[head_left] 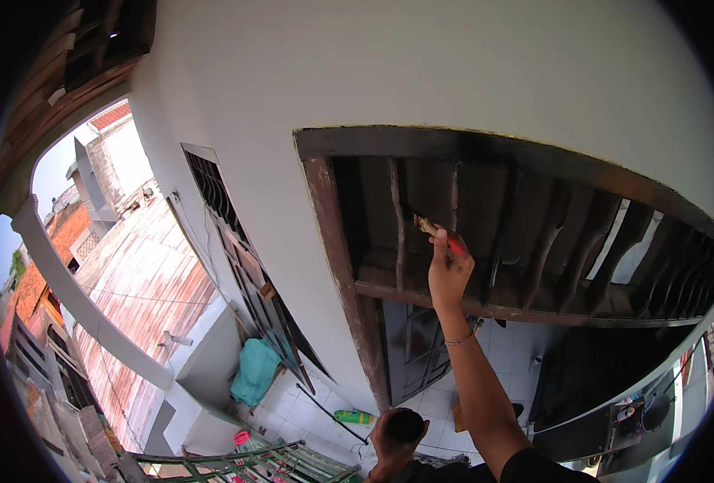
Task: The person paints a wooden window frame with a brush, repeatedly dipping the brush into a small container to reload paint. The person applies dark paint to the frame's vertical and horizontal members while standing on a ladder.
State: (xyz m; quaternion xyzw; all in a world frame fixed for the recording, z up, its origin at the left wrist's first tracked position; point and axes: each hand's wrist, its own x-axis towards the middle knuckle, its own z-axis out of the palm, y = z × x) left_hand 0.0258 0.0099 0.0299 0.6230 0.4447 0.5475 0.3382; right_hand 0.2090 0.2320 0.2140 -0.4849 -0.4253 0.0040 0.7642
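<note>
My right hand [451, 278] is raised in front of a dark wooden transom frame [421, 143] with upright slats. Its fingers close round a paintbrush [427, 226] with a red handle, the bristles tilted up to the left. The tip lies between two thin slats [398, 217]; whether it touches wood I cannot tell. Low in the view, my left hand [382, 455] grips a small round container of dark paint [403, 426]. The frame's top rail looks dark and glossy, while its left post [325, 209] is a duller, worn brown.
A white wall [453, 64] surrounds the frame. Below are a green metal ladder or rack [284, 463], a teal cloth bundle [255, 370], a green bottle [353, 417] and a thin black pole [333, 413] on white floor tiles [300, 409]. Rusty roofing [144, 298] lies beyond the left arch.
</note>
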